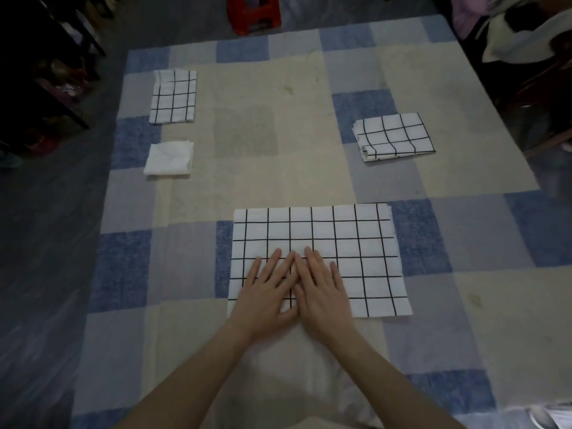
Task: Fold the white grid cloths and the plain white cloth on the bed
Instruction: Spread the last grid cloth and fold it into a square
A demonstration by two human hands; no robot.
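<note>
Item 1: large white cloth w/ black grid lines (340,243), folded to a flat rectangle, lying near centre of bed, long side running left-right. Edges look squared; far right corner shows layered edges.

Item 2: left hand (269,292) & right hand (322,289), both flat on the near-left part of item 1, palms down, fingers straight & slightly spread, holding nothing. Index fingers touch or overlap at the middle; thumbs meet just above the cloth's near edge. Bare forearms run back toward the near edge of view.

Item 3: small folded white grid cloth (173,97), far left on bed, roughly upright rectangle, well apart from item 1.

Item 4: small folded plain white cloth (168,159), left side, just near of item 3, not touching it. Slightly rumpled top.

Item 5: folded white grid cloth, right side (394,137), far right of centre, turned a bit askew; stacked layers visible at its left edge.

Surface: bed w/ blue, grey & cream checked cover (278,181), some faint stains.

Surrounds: red plastic stool (253,13) on floor past the far edge of bed; dark shelving unit (40,88) far left, contents too dim to tell; pile of white & dark fabric (523,35) far right corner.
</note>
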